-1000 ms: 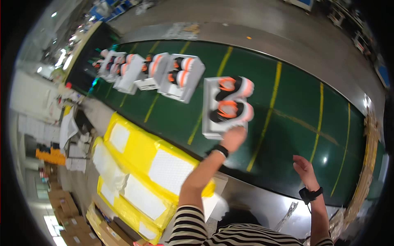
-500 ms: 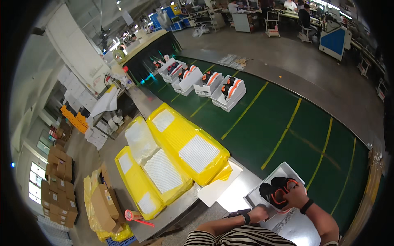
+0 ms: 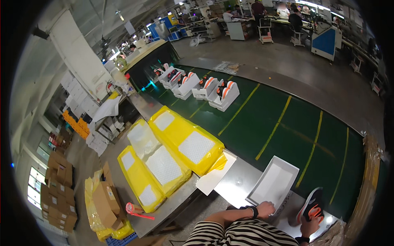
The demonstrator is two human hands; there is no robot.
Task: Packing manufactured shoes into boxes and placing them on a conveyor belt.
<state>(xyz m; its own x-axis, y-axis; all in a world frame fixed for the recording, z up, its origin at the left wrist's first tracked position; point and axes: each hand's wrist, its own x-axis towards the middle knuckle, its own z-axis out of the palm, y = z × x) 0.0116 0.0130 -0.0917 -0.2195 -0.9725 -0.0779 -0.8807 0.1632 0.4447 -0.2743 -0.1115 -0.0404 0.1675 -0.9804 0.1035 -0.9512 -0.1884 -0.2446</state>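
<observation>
White cardboard, an open shallow shoe-box tray point(image 3: 274, 182), lies empty on the grey metal bench at the lower right of the frame. The left hand point(image 3: 266, 209) clamps its near corner. Just to the right, the right hand point(image 3: 308, 226) grips a black sports shoe with orange sole point(image 3: 312, 203) by the heel, sole turned outward. On the dark green conveyor belt point(image 3: 287, 119) in the upper middle, a row of white open boxes point(image 3: 223, 96) each holds orange-and-black shoes. Yellow plastic-wrapped bundles point(image 3: 186, 139) lie at centre left.
</observation>
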